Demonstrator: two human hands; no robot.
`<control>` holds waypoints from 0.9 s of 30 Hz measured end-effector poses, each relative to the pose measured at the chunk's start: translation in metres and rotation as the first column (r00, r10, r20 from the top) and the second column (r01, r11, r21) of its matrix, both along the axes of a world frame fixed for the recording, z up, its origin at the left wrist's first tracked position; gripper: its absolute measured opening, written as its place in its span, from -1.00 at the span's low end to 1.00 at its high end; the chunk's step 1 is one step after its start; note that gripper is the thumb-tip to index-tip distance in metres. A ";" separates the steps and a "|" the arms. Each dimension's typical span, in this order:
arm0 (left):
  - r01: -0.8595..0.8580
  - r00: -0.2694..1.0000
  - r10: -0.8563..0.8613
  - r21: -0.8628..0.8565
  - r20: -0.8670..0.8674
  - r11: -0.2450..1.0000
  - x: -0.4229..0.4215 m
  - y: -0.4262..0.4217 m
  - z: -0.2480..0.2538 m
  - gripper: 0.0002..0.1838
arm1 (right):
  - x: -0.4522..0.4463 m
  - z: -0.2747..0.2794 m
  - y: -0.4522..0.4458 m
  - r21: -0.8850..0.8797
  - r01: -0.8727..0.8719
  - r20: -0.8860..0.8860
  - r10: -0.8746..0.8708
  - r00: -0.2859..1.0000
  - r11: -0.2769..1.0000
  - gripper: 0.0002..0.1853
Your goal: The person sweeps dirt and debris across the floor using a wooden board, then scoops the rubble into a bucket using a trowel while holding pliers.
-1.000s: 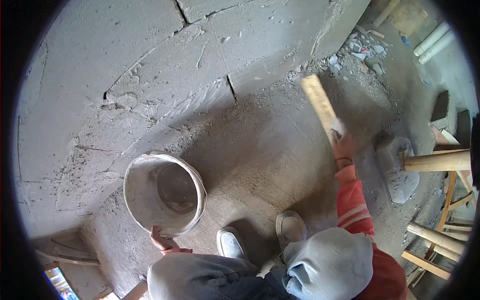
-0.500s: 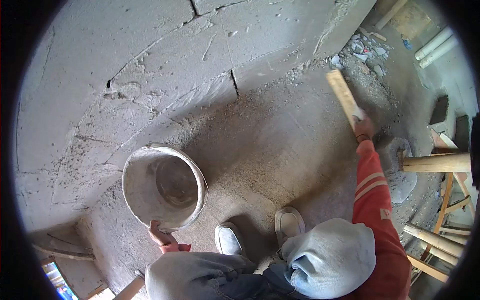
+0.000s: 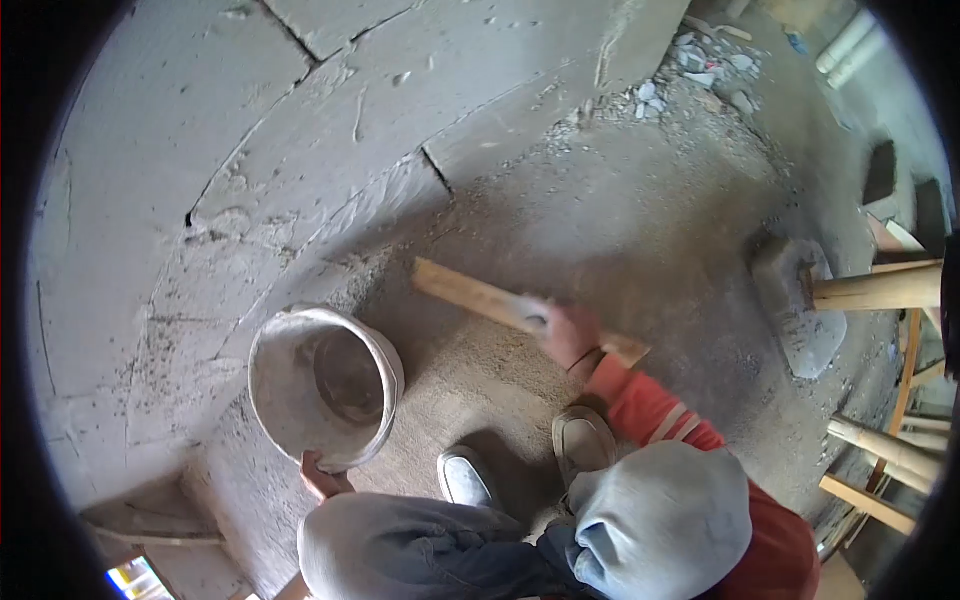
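Note:
A plaster-stained bucket (image 3: 271,385) lies tipped toward me at the lower left, with a dark bottom and a thin crust inside. The fingers of my left hand (image 3: 324,478) are closed over its near rim. In my right hand (image 3: 570,335) is a long, narrow wooden float (image 3: 465,289), gripped by what looks like a pale handle, slightly blurred. It slants over the dusty floor (image 3: 620,240), one end pointing at the bucket and the other reaching past my wrist. Whether its underside touches the floor, I cannot tell.
A rough block wall (image 3: 330,130) runs along the left and top. Rubble (image 3: 700,70) lies in the far corner. On the right, a wooden post (image 3: 880,290) meets a pale lump (image 3: 815,330), near bamboo poles (image 3: 885,450). My shoes (image 3: 585,445) are close to the bucket.
My right hand has swept the wooden float from the far right toward me and left, turning it nearly crosswise. My left hand stays on the bucket rim. The view has shifted slightly.

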State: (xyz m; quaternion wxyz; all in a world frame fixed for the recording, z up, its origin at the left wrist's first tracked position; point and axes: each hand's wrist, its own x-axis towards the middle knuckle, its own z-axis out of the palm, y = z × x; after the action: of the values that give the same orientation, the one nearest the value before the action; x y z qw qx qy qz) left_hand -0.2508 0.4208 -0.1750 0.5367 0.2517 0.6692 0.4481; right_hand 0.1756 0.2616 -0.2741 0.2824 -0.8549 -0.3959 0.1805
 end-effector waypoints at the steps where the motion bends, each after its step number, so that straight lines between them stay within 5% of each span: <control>1: 0.012 1.000 -0.012 -0.002 0.007 1.000 0.001 -0.001 0.003 -0.47 | 0.021 0.007 -0.004 0.022 0.036 -0.092 -0.034 0.995 0.999 -0.64; 3: 0.039 0.998 -0.040 0.013 0.042 0.999 0.004 -0.005 0.004 -0.42 | 0.091 -0.014 -0.029 0.237 0.080 -0.115 -0.054 0.992 0.968 -0.64; 5: 0.062 0.997 -0.063 0.009 0.042 0.998 0.008 -0.007 0.006 -0.42 | 0.163 -0.005 -0.060 0.086 0.114 0.203 -0.129 0.971 0.990 -0.56; 7: 0.056 0.998 -0.056 0.007 0.015 0.998 0.007 -0.007 0.003 -0.43 | 0.232 0.002 -0.088 -0.191 0.459 0.404 -0.356 0.842 0.868 -0.57; 9: 0.005 1.000 -0.005 0.011 -0.009 1.000 0.008 -0.008 0.000 -0.45 | 0.300 -0.005 -0.121 -0.148 0.708 0.430 -0.599 0.675 0.691 -0.56; 12: -0.032 0.992 0.045 0.116 -0.117 0.993 -0.007 -0.010 -0.012 -0.49 | 0.296 0.029 -0.122 -0.053 0.753 0.402 -0.676 0.617 0.656 -0.54; 14: 0.087 0.990 -0.076 0.092 -0.115 0.992 -0.040 0.006 -0.034 -0.52 | 0.265 0.006 -0.125 0.187 0.585 0.365 -0.608 0.705 0.789 -0.55; 17: 0.010 0.995 0.002 0.118 -0.102 0.993 -0.002 -0.001 -0.020 -0.54 | 0.164 0.027 -0.125 -0.049 0.522 0.244 -0.497 0.833 0.851 -0.59; 19: -0.017 0.998 0.027 0.163 -0.056 0.987 -0.013 -0.001 -0.026 -0.55 | 0.091 0.068 -0.129 0.034 0.576 0.164 -0.573 0.803 0.817 -0.59; 22: 0.062 0.995 -0.046 0.202 -0.084 0.977 -0.030 0.009 -0.034 -0.52 | 0.054 0.045 -0.176 0.108 0.642 0.213 -0.648 0.731 0.759 -0.55; 24: 0.004 0.999 0.000 0.098 -0.037 0.995 -0.037 0.021 -0.032 -0.50 | 0.048 0.045 -0.197 -0.005 0.767 0.266 -0.738 0.620 0.642 -0.49; 27: -0.122 0.992 0.122 0.003 -0.025 0.993 -0.021 0.026 -0.030 -0.47 | 0.055 0.050 -0.214 -0.076 0.773 0.174 -0.755 0.632 0.629 -0.44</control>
State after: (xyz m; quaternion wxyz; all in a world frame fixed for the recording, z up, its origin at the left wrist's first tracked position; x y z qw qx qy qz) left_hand -0.2721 0.4468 -0.2046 0.4998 0.2163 0.6896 0.4774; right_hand 0.2306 0.0480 -0.2238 0.2449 -0.9694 0.0016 0.0174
